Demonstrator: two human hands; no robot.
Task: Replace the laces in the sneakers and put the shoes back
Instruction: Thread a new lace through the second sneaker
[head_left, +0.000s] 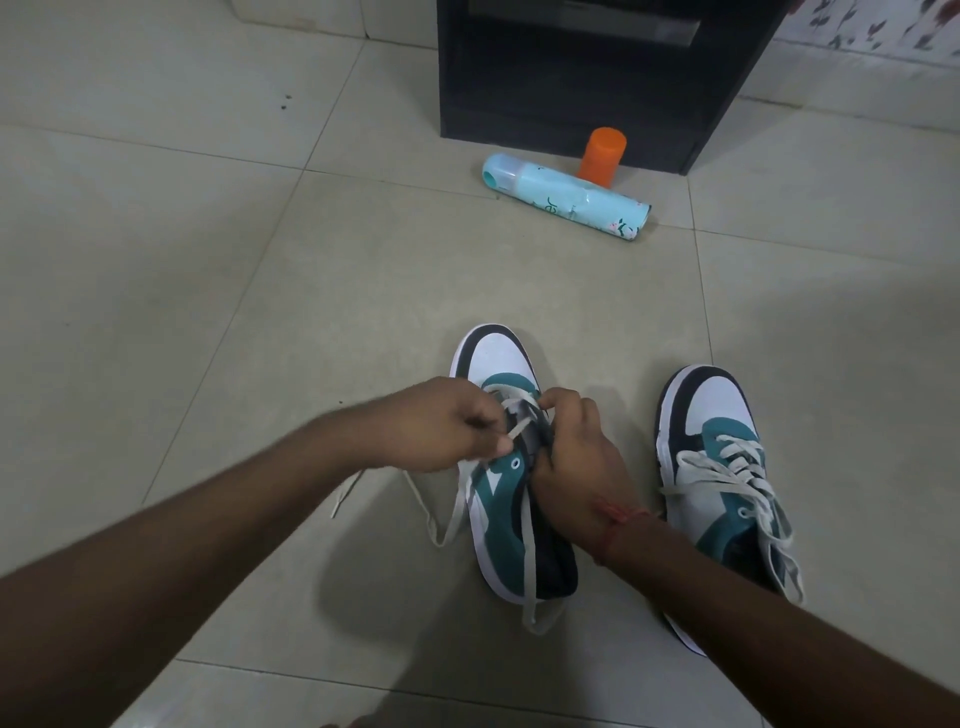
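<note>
Two white, teal and dark sneakers stand on the tiled floor, toes pointing away from me. Over the left sneaker (501, 525) my left hand (441, 431) pinches a white lace (519, 427) near the upper eyelets. My right hand (579, 457) grips the same shoe's tongue and right side. The lace's loose ends trail onto the floor to the left and behind the heel. The right sneaker (719, 467) stands apart, with a white lace threaded through its eyelets and hanging loose.
A light blue spray can (566, 195) lies on its side farther ahead, with an orange-capped container (602, 156) behind it. Both are in front of a dark cabinet (571, 73). Pale floor tiles (208, 234) spread to the left.
</note>
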